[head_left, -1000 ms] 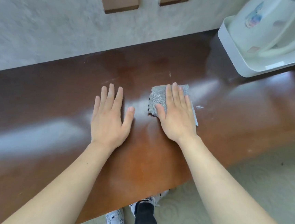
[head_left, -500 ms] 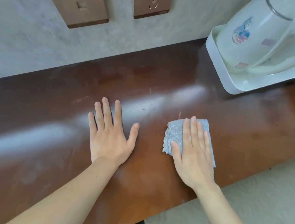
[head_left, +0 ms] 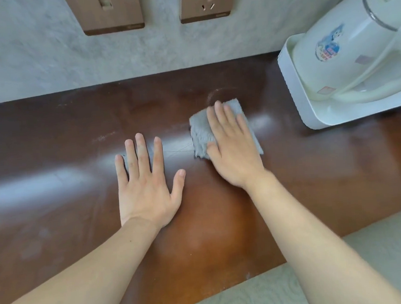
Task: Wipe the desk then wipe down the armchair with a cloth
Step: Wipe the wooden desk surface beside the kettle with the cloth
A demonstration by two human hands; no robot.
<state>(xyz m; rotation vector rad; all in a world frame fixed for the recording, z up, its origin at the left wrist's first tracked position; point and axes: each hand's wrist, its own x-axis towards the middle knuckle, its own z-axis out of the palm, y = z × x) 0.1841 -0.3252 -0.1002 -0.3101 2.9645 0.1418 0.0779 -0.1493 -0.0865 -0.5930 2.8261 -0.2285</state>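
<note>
A glossy dark brown desk [head_left: 50, 165] runs along the wall. A small grey cloth [head_left: 199, 132] lies flat on it, right of centre. My right hand [head_left: 233, 149] presses flat on the cloth, fingers together and pointing toward the wall, covering most of it. My left hand [head_left: 146, 183] rests palm down on the bare wood just left of the cloth, fingers spread, holding nothing. The armchair is not in view.
A white electric kettle [head_left: 345, 49] sits in a white tray [head_left: 294, 100] at the desk's back right, close to the cloth. Two brown wall plates, a switch [head_left: 107, 12] and a socket [head_left: 206, 3], are above. Pale patterned carpet [head_left: 256, 297] lies below the front edge.
My right hand slid the cloth from the near part of the desk away toward the wall and slightly right. My left hand stayed flat in place.
</note>
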